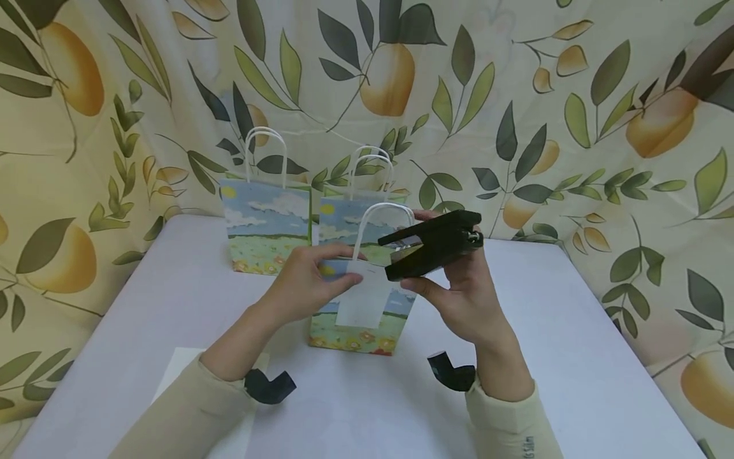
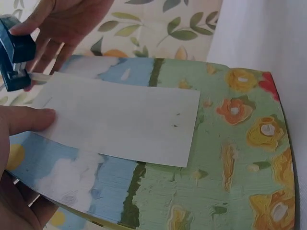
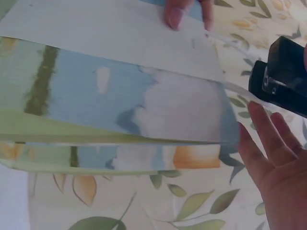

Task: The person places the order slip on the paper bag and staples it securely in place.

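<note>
A small paper gift bag (image 1: 350,341) printed with sky and flowers stands in the middle, its white cord handle raised. Against its front lies a white paper slip (image 1: 361,303), with a short staple-like line near its top edge in the left wrist view. My left hand (image 1: 304,284) pinches slip and bag at the top rim, thumb in front and fingers behind. To the right of the handle, my right hand (image 1: 467,299) grips a black stapler (image 1: 438,245). The stapler's jaws stand apart and point left toward the bag's top edge.
Two similar bags stand behind, one at the left (image 1: 269,220) and one (image 1: 335,220) partly hidden by the front bag. A white sheet (image 1: 178,370) lies under my left forearm on the white table (image 1: 573,357). A fruit-patterned cloth (image 1: 516,115) hangs around the table.
</note>
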`<move>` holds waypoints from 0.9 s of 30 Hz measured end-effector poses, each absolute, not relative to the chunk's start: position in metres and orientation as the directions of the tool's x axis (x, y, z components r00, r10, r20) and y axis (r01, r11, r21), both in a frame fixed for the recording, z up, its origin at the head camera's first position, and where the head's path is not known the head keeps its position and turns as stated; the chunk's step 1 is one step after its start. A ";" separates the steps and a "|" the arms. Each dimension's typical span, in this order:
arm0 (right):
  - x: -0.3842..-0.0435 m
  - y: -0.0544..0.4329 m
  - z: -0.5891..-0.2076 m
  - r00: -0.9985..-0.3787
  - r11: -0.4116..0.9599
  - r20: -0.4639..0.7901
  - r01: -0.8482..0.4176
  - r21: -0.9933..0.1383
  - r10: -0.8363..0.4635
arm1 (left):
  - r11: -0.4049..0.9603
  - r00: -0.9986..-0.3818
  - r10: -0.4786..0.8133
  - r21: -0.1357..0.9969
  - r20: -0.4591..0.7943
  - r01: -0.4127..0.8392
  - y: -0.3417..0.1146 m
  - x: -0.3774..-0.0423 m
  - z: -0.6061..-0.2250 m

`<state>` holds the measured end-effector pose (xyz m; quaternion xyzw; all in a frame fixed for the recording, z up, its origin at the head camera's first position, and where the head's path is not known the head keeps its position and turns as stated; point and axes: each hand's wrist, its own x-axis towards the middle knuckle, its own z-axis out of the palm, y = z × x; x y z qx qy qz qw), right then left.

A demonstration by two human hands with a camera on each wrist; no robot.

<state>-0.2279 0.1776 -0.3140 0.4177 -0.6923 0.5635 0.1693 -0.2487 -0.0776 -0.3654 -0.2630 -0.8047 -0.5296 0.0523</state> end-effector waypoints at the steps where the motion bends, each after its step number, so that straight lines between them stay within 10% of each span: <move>1: -0.227 0.179 -0.312 -0.592 0.000 0.712 -0.769 -0.639 -0.377 | 0.301 -0.862 0.358 0.830 0.358 0.470 -0.077 -0.249 -0.365; 27: -0.231 0.213 -0.301 -0.569 -0.138 0.761 -0.765 -0.629 -0.313 | 0.098 -0.912 0.277 0.936 0.301 0.338 -0.068 -0.246 -0.365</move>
